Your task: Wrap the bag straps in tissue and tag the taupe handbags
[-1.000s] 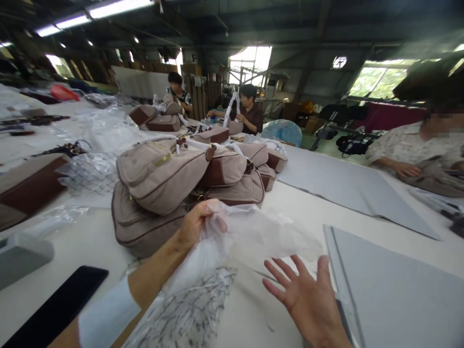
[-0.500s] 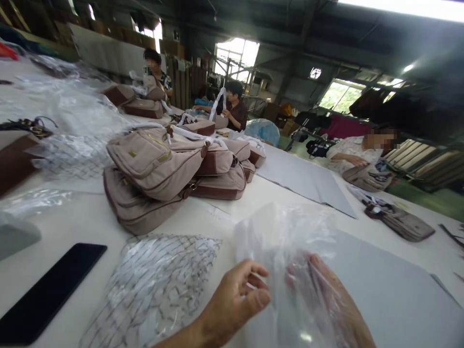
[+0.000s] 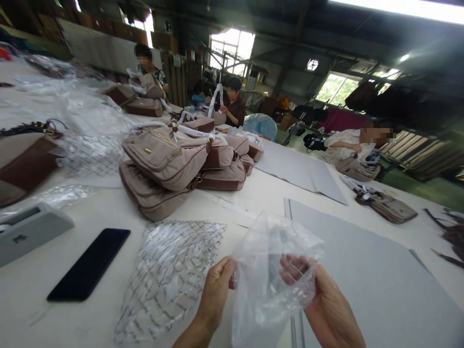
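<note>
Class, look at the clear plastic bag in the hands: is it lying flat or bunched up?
Bunched up: the clear plastic bag puffs up crumpled between both hands, off the table.

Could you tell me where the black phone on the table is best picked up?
Take the black phone by its two long edges near the middle, coming from above: it lies flat and alone on the white table, apart from the patterned plastic sheet.
</note>
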`<state>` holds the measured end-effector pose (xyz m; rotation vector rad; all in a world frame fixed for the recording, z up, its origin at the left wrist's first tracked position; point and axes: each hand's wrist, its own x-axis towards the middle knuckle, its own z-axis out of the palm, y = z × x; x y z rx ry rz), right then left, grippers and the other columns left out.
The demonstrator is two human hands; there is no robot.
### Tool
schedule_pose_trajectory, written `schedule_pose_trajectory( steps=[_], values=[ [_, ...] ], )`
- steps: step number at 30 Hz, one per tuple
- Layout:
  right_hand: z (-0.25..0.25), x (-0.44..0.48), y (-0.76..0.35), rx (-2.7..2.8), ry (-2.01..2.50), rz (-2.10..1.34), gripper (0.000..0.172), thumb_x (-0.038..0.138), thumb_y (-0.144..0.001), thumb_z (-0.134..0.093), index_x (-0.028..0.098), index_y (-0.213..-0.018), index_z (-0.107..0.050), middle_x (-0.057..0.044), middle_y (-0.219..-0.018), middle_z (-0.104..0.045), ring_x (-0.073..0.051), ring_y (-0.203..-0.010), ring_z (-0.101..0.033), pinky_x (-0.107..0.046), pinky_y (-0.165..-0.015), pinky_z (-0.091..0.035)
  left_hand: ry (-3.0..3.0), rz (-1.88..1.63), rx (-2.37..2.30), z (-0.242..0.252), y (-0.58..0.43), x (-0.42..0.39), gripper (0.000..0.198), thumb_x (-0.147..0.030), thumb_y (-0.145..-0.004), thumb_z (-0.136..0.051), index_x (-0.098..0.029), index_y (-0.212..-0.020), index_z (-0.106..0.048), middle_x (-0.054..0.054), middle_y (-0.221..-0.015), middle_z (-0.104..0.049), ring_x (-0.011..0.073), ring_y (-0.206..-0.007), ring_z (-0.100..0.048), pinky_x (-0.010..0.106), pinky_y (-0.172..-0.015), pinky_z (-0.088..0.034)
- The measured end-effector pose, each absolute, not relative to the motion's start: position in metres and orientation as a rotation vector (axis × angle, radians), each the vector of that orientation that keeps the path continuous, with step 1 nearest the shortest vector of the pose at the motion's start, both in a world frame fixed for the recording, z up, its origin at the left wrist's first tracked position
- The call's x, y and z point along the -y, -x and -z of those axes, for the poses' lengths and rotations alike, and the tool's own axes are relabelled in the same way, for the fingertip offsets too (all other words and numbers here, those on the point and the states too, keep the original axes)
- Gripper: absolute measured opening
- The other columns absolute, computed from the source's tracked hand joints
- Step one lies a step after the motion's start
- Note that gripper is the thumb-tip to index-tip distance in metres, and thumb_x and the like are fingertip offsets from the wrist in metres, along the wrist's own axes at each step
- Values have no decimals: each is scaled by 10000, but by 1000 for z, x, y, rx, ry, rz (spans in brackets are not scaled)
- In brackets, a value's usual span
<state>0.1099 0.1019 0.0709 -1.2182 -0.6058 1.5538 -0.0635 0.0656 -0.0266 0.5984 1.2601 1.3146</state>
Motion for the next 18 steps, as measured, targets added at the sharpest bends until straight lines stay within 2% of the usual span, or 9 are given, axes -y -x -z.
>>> schedule_pose_trajectory(
  steps=[3,5,6,8,10,12,13,16,18],
  values=[
    [-71,-94,-115,419,1168,-1601,234,351,-662,-773,192,-759,-631,20,-724,-622,-152,-704,-616,-347,-731,-569,-635,-1266,-1263,10,76,-52,332,-445,-780,-531,-166,-923,-640,50,-856,-650,179,-771,-582,271,-680,-460],
    [-66,-86,-115,480,1171,-1529,276,358,-649,-785,202,-790,-606,56,-671,-559,-102,-596,-557,-280,-649,-567,-730,-1392,-1397,-15,77,-36,321,-354,-784,-530,-203,-1057,-603,65,-1070,-627,213,-965,-573,317,-820,-466],
    [-64,-81,-114,527,1186,-1487,311,382,-644,-786,209,-819,-596,63,-669,-543,-93,-579,-541,-258,-630,-560,-821,-1510,-1475,-30,75,-28,290,-316,-797,-518,-230,-1064,-594,58,-1121,-608,221,-1041,-549,334,-883,-450],
    [-61,-71,-112,606,1217,-1450,372,447,-650,-768,226,-878,-575,66,-672,-532,-94,-590,-543,-239,-634,-548,-1160,-1651,-1513,-57,64,-14,200,-266,-833,-486,-266,-988,-612,46,-1091,-618,223,-1085,-537,340,-923,-444],
    [-59,-60,-108,634,1187,-1505,390,488,-678,-734,240,-916,-551,65,-672,-520,-98,-600,-544,-234,-632,-533,-1603,-1492,-1458,-72,48,-9,202,-225,-848,-468,-260,-957,-635,63,-1073,-630,232,-1087,-551,344,-919,-462],
    [-57,-48,-105,609,1108,-1608,402,512,-691,-712,237,-925,-535,65,-647,-486,-98,-580,-519,-224,-583,-508,-1892,-1197,-1563,-70,34,-13,326,-164,-829,-461,-212,-1121,-598,116,-1240,-557,263,-1204,-479,390,-980,-429],
    [-55,-42,-103,582,1070,-1678,420,542,-691,-699,230,-914,-528,70,-617,-453,-91,-538,-485,-213,-528,-482,-1954,-1080,-1698,-64,29,-18,421,-135,-812,-457,-174,-1225,-534,153,-1349,-463,289,-1287,-387,440,-1024,-381],
    [-48,-18,-100,526,985,-1987,552,712,-658,-604,216,-878,-504,95,-536,-347,-53,-394,-301,-164,-355,-297,-2025,-757,-2026,-38,24,-31,617,-112,-751,-532,-166,-1351,-399,204,-1489,-227,377,-1382,-136,626,-1029,-238],
    [-40,-5,-104,618,885,-2202,604,735,-613,-613,218,-902,-493,103,-538,-338,-34,-370,-215,-155,-336,-188,-2082,-627,-2124,-27,25,-34,564,-129,-748,-570,-224,-1294,-466,184,-1497,-222,400,-1376,-134,690,-996,-169]
  ],
)
